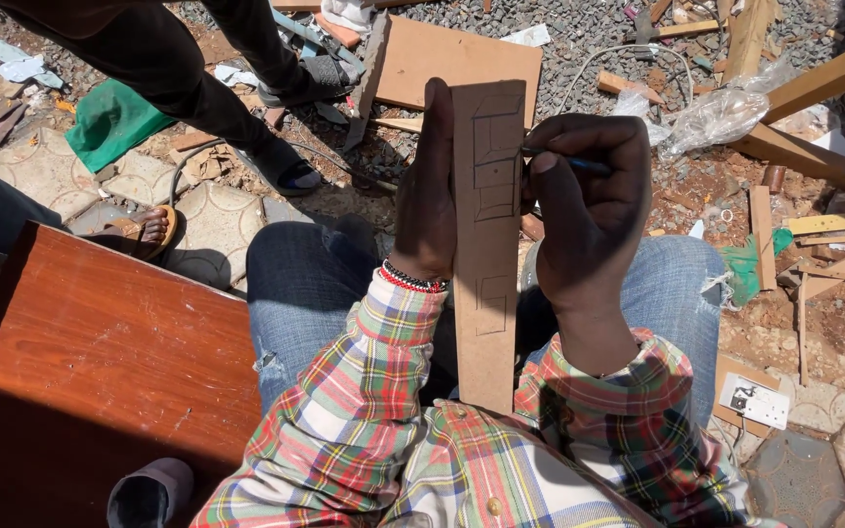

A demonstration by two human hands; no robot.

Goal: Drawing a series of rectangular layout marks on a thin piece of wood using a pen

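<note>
Your shirt sleeves have a plaid pattern in red, green, yellow and white. Your jeans are faded blue. On your left wrist is a bracelet with red, white and black beads. The strip of board you hold is pale brown with dark pencil lines in rectangles. At 9 o'clock is a reddish-brown wooden panel; at 10 o'clock lies a green bag on the grey gravel.

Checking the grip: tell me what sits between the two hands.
In the head view, the narrow board strip stands between left hand and right hand, which holds a pen.
</note>
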